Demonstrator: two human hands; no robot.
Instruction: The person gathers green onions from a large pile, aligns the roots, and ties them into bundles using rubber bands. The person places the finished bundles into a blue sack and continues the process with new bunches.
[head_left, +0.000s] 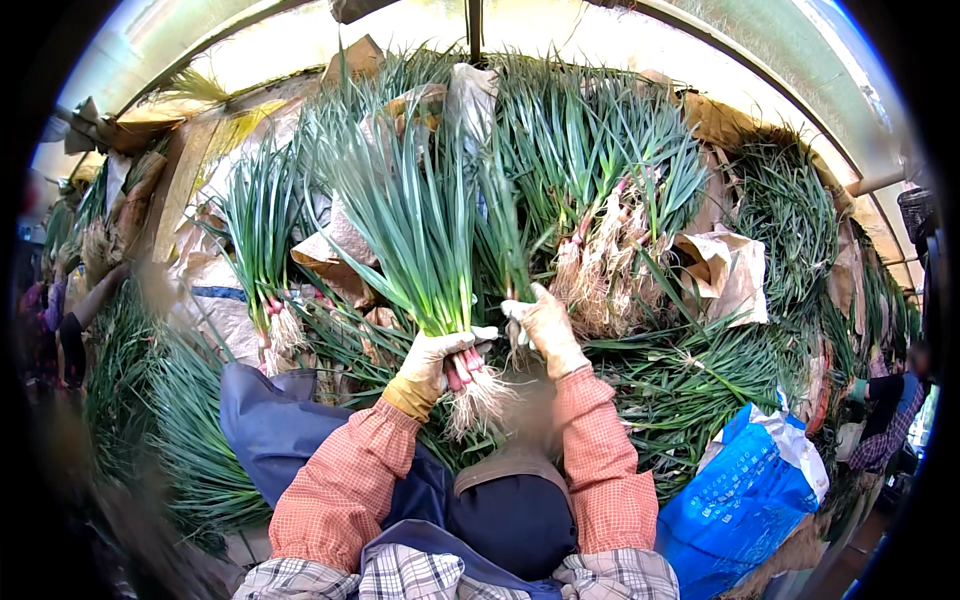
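My left hand, in a pale glove, is closed around a bunch of green garlic shoots with pink bulb ends and pale hanging roots. Close to its right, my right hand, also gloved, pinches a thinner green stalk near its root end. Behind my right hand lies a pile of rooted plants with their leaves pointing away. A smaller bundle with pink ends rests to the left of my left hand.
Loose leafy stalks spread at the right, beside a blue printed sack. More leaves lie at the lower left. A brown paper sack sits at the right. Other people are at both far sides.
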